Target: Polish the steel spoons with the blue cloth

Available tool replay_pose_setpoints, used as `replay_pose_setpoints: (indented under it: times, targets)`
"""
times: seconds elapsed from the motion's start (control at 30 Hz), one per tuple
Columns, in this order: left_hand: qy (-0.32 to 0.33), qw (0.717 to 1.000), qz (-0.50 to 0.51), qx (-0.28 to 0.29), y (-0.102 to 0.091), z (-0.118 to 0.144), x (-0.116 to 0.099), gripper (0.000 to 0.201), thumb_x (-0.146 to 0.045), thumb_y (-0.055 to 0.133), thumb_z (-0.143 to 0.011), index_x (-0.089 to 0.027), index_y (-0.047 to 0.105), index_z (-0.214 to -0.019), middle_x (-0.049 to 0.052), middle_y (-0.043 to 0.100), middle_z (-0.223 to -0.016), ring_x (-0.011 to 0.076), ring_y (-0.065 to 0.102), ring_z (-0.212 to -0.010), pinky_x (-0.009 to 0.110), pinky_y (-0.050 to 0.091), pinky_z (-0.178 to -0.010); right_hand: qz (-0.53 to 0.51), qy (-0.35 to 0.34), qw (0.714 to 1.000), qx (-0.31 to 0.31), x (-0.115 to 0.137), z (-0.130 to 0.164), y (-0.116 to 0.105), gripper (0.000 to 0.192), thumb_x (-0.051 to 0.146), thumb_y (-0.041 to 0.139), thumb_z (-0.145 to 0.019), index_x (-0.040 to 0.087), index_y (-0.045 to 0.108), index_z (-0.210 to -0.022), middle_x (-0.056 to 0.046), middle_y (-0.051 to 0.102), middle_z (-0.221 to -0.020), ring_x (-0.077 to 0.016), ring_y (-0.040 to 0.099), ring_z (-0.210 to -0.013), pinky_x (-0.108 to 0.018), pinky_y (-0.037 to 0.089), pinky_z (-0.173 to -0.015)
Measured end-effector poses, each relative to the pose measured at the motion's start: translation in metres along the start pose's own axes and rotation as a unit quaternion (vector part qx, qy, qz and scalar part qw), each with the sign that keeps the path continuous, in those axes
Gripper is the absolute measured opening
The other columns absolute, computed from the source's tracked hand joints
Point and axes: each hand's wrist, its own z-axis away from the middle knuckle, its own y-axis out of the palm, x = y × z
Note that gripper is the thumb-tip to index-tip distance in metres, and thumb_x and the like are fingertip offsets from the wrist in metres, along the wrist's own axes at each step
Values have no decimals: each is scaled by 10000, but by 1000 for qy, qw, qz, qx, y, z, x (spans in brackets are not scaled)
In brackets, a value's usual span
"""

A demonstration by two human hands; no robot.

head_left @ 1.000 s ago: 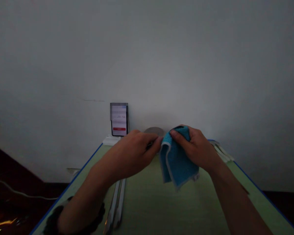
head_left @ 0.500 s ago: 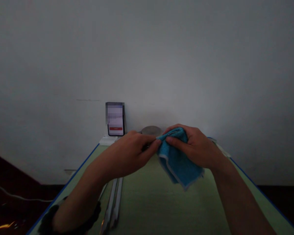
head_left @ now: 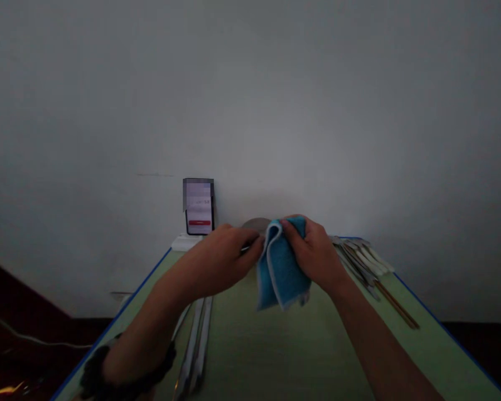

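Note:
My right hand [head_left: 317,248] is closed around a blue cloth [head_left: 286,267] with a pale edge, which hangs folded over the middle of the table. Just left of the cloth, my left hand [head_left: 229,253] is closed in a pinch, thumb against fingers. What it holds is mostly hidden; only a small pale glint shows between the fingers. Behind both hands stands a round grey object [head_left: 256,224], partly covered by them.
Long metal utensils [head_left: 196,345] lie beside my left forearm. On the right of the green table [head_left: 284,356] are several metal and white-handled utensils [head_left: 365,256] and thin brown sticks [head_left: 396,303]. A phone [head_left: 199,209] leans against the wall [head_left: 250,100] on a white base [head_left: 186,242].
My right hand has moved left with the cloth, which now hangs more upright. The utensils at the right have come into view. My left hand stays nearly in place.

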Motion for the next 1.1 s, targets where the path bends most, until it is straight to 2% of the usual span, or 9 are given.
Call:
replay_pose_setpoints:
  times: [0.07,0.13,0.27,0.43,0.53,0.67,0.8,0.9,1.1]
  targets:
    - [-2,1000,-12,4,-1,0,0,377,-313,277,-881,-151,569,-706,-1,553,-580,91,469,-504,203,311,-494,-27,9,1000,6,-2,1,3,326,435,384,-846,154,546,-806,-30,595,-747,-139,544,-709,-264,412,-666]
    - [-2,1000,-27,9,-2,0,1,395,-329,270,-883,-151,576,-707,3,556,-576,91,468,-495,207,317,-498,-44,5,998,42,-4,1,1,288,415,410,-840,164,547,-877,-30,602,-804,-138,547,-745,-260,417,-685]
    - [12,999,-49,-2,-1,2,1,408,-353,277,-886,-156,583,-702,2,551,-561,85,456,-475,208,308,-495,-32,-11,992,124,-4,2,-15,245,373,453,-830,186,530,-969,-27,597,-910,-136,546,-805,-259,418,-716]
    - [63,996,-56,10,-1,2,0,432,-381,314,-882,-157,581,-626,-9,505,-498,68,417,-428,204,254,-447,7,-54,955,291,2,2,-37,244,277,451,-842,214,513,-1069,-15,603,-974,-133,557,-851,-257,415,-745]
    - [80,995,-64,17,0,1,-1,448,-391,328,-878,-156,580,-592,-14,478,-462,63,398,-407,208,231,-435,68,-73,941,322,7,3,-40,244,243,454,-840,221,527,-1072,-20,606,-1024,-149,556,-904,-278,398,-787]
    - [69,994,-83,9,-1,2,0,400,-388,354,-867,-165,602,-645,-16,485,-473,67,400,-413,213,232,-443,134,-73,946,287,10,3,-36,220,272,460,-839,230,544,-1038,-16,629,-971,-166,569,-867,-297,397,-756]
    - [59,996,-61,0,-5,2,5,405,-385,351,-869,-153,587,-635,-30,442,-462,60,383,-417,204,251,-454,93,-98,966,221,11,1,-30,182,296,467,-840,229,556,-983,11,631,-910,-130,568,-821,-249,397,-724]
    - [60,998,-4,-20,-3,-2,7,435,-375,333,-875,-138,544,-577,-43,390,-444,52,354,-408,191,239,-433,61,-92,984,142,10,0,-27,182,338,478,-830,201,566,-910,10,623,-825,-116,560,-763,-232,398,-697]
    - [23,989,110,-97,12,-11,-10,408,-332,281,-893,-133,541,-651,-36,463,-495,59,401,-441,173,274,-433,-49,-16,998,-26,2,0,-18,274,429,449,-823,179,518,-735,28,521,-647,-92,484,-600,-223,399,-597]
